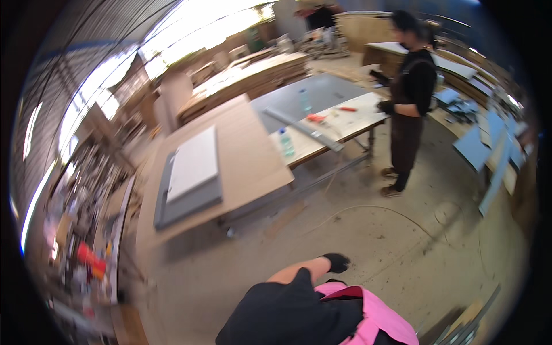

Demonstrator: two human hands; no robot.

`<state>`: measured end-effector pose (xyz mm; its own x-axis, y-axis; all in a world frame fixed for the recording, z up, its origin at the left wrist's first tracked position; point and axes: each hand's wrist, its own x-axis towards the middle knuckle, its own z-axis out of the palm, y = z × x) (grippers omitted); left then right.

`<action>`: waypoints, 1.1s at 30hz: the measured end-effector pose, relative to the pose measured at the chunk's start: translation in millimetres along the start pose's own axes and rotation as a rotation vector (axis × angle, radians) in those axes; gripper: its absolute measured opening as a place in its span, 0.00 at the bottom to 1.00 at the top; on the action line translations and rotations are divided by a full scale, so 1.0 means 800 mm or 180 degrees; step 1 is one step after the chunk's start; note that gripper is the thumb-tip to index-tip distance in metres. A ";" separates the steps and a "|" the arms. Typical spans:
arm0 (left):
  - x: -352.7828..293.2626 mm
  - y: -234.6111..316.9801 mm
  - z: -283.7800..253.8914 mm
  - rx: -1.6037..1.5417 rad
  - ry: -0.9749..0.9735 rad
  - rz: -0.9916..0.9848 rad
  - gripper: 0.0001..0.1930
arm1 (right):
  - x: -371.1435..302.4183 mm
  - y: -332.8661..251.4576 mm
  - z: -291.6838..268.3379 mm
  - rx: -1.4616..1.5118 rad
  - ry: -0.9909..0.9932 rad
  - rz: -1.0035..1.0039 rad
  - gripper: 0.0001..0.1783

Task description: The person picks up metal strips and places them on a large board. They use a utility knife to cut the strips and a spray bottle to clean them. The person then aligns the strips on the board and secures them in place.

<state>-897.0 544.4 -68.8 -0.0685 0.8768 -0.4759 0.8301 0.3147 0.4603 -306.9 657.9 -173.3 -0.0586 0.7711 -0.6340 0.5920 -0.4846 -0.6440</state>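
My left hand (336, 263), in a black glove, hangs over the bare concrete floor in front of my pink apron (376, 316). Its fingers are too blurred and dark to tell how far they are bent, and nothing plainly shows in it. My right hand is out of sight. Beyond the left hand stands a work table carrying a large brown board (247, 167). A white panel (195, 158) lies there on top of a grey panel (213, 192).
A co-worker (411, 86) in black gloves stands at the table's right end. Plastic bottles (286, 142), a long metal strip (302, 127) and a red-handled tool (347, 108) lie or stand on the table. A hose (391, 210) snakes across the floor; blue offcuts (471, 146) are heaped at right.
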 end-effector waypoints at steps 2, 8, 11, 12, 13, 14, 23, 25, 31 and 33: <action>0.040 0.048 -0.024 -0.0145 0.0284 -0.0116 0.24 | 0.022 -0.023 -0.032 -0.0030 -0.0042 0.0186 0.02; 0.117 0.053 0.050 -0.0482 -0.0021 -0.0371 0.22 | 0.093 -0.108 -0.087 -0.0096 -0.0159 0.0337 0.03; 0.135 -0.019 0.135 -0.0194 -0.0749 -0.1023 0.21 | 0.150 -0.135 -0.127 -0.0036 -0.0158 0.0349 0.04; 0.141 -0.037 0.154 -0.0203 -0.0945 -0.1105 0.21 | 0.166 -0.143 -0.142 0.0006 -0.0152 0.0346 0.04; 0.135 -0.053 0.169 -0.0176 -0.1083 -0.1299 0.22 | 0.182 -0.154 -0.159 0.0068 -0.0119 0.0344 0.04; 0.137 -0.063 0.172 -0.0152 -0.1180 -0.1405 0.22 | 0.197 -0.167 -0.180 0.0146 -0.0071 0.0314 0.05; 0.534 0.124 -0.067 0.0824 -0.1727 -0.0529 0.24 | 0.300 -0.348 -0.357 0.1151 0.0528 0.0594 0.07; 0.683 0.221 -0.135 0.0805 -0.1328 0.0342 0.21 | 0.314 -0.329 -0.384 0.1460 0.0948 0.0746 0.04; 0.959 0.540 -0.247 0.0315 -0.0031 0.1012 0.20 | 0.351 -0.124 -0.393 -0.1648 0.1097 0.1189 0.12; 1.029 0.618 -0.231 0.1188 0.0009 0.2121 0.17 | 0.370 -0.071 -0.429 -0.1333 0.0643 0.1632 0.12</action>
<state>-644.8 1489.0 -94.4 0.5114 0.8394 -0.1839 0.8284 -0.4246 0.3654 -82.1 1054.9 -177.8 0.4384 0.5688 -0.6959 0.7678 -0.6395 -0.0391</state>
